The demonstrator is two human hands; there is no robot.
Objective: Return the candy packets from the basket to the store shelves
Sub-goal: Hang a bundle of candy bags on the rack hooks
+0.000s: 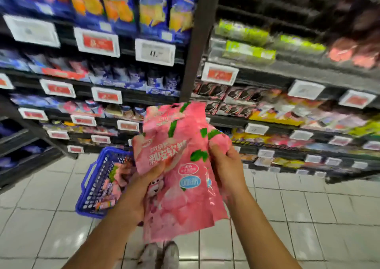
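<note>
While a blue basket (96,178) of more sweets sits on the tiled floor (308,217) below, a person holds pink candy packets (181,166) upright before the store shelves (267,124), the left hand (141,188) in a closed grip on their lower left edge, the right hand (226,166) clutching the right edge

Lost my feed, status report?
Both hands, left and right, gripping pink candy packets. More packets in blue basket on floor. Nothing blocking shelves.
</note>
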